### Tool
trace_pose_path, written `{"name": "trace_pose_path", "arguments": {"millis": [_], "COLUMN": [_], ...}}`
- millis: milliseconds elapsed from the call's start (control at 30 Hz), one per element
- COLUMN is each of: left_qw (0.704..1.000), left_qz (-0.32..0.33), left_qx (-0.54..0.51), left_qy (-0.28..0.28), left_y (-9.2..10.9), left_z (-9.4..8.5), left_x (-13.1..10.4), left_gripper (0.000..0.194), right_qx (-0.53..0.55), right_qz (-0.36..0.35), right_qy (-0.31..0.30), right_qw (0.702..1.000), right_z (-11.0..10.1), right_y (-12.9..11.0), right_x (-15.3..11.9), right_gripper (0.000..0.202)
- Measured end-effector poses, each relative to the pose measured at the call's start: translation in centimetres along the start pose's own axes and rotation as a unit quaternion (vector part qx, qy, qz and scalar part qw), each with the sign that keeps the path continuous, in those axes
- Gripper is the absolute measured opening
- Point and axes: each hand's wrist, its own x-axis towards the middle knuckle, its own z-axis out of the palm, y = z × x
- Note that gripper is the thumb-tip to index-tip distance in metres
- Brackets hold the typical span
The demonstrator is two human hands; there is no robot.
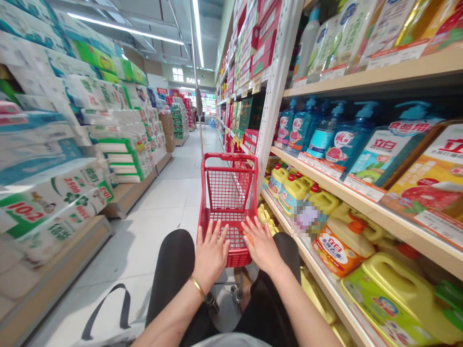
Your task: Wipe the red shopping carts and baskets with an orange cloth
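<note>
Both of my hands are held out over my knees, palms down with the fingers spread. My left hand [211,255] holds nothing; a gold bangle circles its wrist. My right hand [261,243] is empty too, near my right knee. Just beyond my fingertips stands a small red shopping cart [228,205] with a mesh basket and wheels. Whether any fingertip touches its rim, I cannot tell. The basket shows nothing inside it.
Shelves [361,173] on the right hold blue pump bottles [338,140] and yellow detergent jugs [394,294]. Stacked tissue packs [79,188] line the left. A tiled aisle floor [173,193] runs ahead. A bag with a dark strap [125,301] lies at lower left.
</note>
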Motion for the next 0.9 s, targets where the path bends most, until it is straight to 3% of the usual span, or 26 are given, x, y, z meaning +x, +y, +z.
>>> {"name": "trace_pose_path", "arguments": {"millis": [133,200,300,367,600,667,800,900], "left_qw": [1.000,1.000,1.000,1.000,1.000,1.000,1.000,1.000], "left_qz": [0.001,0.002,0.000,-0.001,-0.013,-0.013,-0.008,-0.006], "left_qx": [0.006,0.010,0.008,0.002,-0.005,-0.006,-0.010,-0.013], "left_qy": [0.000,0.004,0.007,0.005,0.003,0.003,0.002,0.005], "left_y": [-0.2,-0.5,-0.7,-0.6,-0.1,-0.2,-0.5,-0.5], "left_z": [0.2,0.4,0.6,0.6,0.2,0.3,0.7,0.8], "left_x": [0.1,0.0,0.0,-0.1,0.2,0.2,0.0,-0.1], "left_gripper": [0.051,0.051,0.051,0.051,0.050,0.050,0.051,0.051], "right_qx": [-0.002,0.001,0.013,0.021,0.034,0.024,0.003,0.010], "right_qz": [0.093,0.064,-0.054,-0.096,0.037,0.024,-0.073,-0.077], "right_qy": [0.017,0.014,-0.013,-0.030,-0.046,-0.035,-0.028,-0.030], "right_qw": [0.995,0.998,0.998,0.995,0.998,0.999,0.997,0.997], "right_z": [-0.9,-0.7,-0.2,-0.2,-1.3,-1.1,-0.1,0.3], "right_y": [2.3,1.8,0.0,-0.5,1.4,0.6,-2.1,-2.4], "right_x": [2.4,2.4,0.8,0.1,2.5,2.1,-0.7,-1.4], "right_gripper": [0.053,0.052,0.050,0.050,0.053,0.052,0.051,0.051]}}
